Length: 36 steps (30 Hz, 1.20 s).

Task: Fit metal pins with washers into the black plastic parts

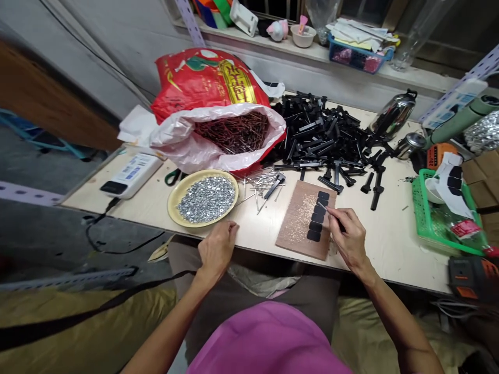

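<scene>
One right hand [349,236], fingertips pinching a thin metal pin [323,206] at black patches [314,235] on a brown board [323,251]; one left hand [218,246], fingers curled, contents indiscernible, near a yellow bowl [171,202] of metal bits [206,200]; beyond, black parts [312,130], red bag [210,78].

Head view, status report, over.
Right hand pinching slim metal piece at black pads on wooden board. Left hand curled, grip unclear, beside yellow bowl. Loose metal pins between bowl and board.

Free passage between yellow bowl [172,205] and wooden board [289,240], loose metal pins [268,178] as barrier behind
</scene>
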{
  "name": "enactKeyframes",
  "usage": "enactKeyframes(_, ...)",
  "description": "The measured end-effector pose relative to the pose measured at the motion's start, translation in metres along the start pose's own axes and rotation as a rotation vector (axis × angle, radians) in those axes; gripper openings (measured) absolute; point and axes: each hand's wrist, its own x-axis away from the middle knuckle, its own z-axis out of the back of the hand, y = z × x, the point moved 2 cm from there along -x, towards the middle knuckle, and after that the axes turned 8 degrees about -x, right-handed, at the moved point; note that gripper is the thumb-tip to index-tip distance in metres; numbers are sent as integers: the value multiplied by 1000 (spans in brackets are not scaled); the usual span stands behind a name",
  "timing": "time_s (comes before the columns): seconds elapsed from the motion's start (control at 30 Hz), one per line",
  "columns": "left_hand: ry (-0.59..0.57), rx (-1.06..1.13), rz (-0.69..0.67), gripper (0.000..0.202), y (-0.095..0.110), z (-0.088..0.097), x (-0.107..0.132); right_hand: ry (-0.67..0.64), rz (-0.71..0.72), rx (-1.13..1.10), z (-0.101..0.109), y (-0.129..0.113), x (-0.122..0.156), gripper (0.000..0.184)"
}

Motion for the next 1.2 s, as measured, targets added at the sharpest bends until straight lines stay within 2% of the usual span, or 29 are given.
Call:
enactKeyframes(0.1,-122,382,83,19,29,4,2,-74,34,-61,-5,-7,7,24)
enactKeyframes(0.17,-286,699,238,29,54,-1,2,-132,66,-91,-12,-14,12,24)
enactKeyframes(0.23,-402,967,374,38,77,-7,1,-171,87,-80,-18,-21,15,26)
enactKeyframes(0.37,-471,1251,502,44,108,-16,0,-221,81,43,-27,-24,18,28)
enactKeyframes(0.53,-473,1327,548,45,118,-20,1,-255,52,139,-29,-15,19,28)
enactKeyframes(0.9,-447,1287,474,43,124,-26,3,-253,24,199,-31,-10,22,28)
enactKeyframes(1.07,-539,1309,499,40,122,-30,0,-244,78,254,-28,-12,22,27)
enactKeyframes(1.2,-601,1258,438,37,119,-35,-4,-254,107,324,-28,-11,25,26)
